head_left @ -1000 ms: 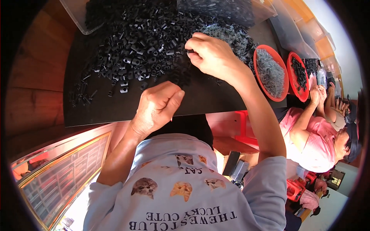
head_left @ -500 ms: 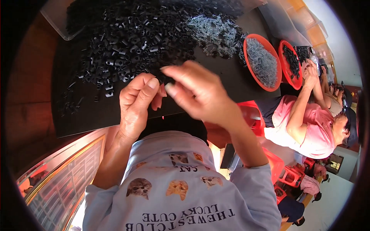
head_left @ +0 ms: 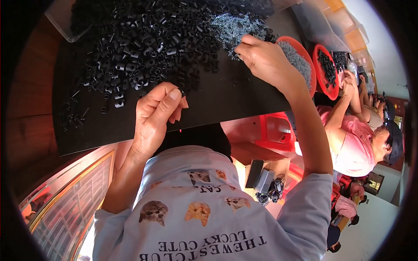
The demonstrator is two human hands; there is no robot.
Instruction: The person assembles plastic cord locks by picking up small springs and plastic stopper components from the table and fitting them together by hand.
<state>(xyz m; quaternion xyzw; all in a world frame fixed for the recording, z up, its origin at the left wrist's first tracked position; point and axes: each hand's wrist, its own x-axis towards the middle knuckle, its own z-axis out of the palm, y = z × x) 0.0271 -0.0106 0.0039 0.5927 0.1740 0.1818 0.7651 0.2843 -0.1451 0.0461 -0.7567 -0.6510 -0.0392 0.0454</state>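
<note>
Springs [head_left: 237, 26] right of plastic parts [head_left: 143, 43]

Bare black worktop [head_left: 226, 100] lies open between the hands; the heap of small black plastic parts [head_left: 143, 43] blocks beyond.

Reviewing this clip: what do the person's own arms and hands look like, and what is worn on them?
Both hands are bare: no gloves, rings or watch show on the left hand or the right hand. The forearms are bare too. Short sleeves of a pale blue-grey T-shirt, printed with cartoon cat faces and dark lettering, end near the elbows.
</note>
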